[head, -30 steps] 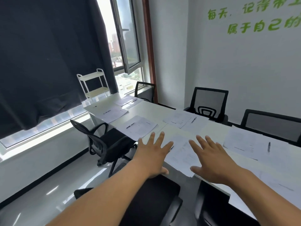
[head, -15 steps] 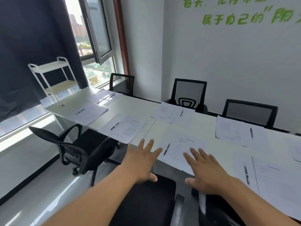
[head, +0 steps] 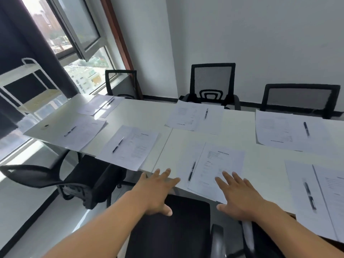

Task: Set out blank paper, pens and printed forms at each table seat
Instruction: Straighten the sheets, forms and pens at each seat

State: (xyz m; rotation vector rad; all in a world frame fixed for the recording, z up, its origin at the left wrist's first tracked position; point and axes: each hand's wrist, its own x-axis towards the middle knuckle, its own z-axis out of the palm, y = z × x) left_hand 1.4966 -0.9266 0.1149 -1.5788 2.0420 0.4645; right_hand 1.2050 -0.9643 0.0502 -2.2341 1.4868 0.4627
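- By the window a white wire trolley (head: 28,84) stands just beside the worktop (head: 149,116).
- Each seat along the near edge has its set; at the nearest, a blank sheet (head: 183,161) lies flat with a printed form (head: 221,164) overlapping it and a black pen (head: 191,171) along the seam.
- The left hand (head: 158,192) hovers palm-down over the worktop's edge, fingers (head: 167,175) straight and spread, holding nothing.
- The right hand (head: 240,196) reaches over the form's near corner, fingers spread; whether it touches the paper, I cannot tell.
- The paper looks thin, limp and quick to slide, so I would square it with flat palms or lift it by an edge.
- The pen looks light and liable to roll; best pinched mid-barrel.
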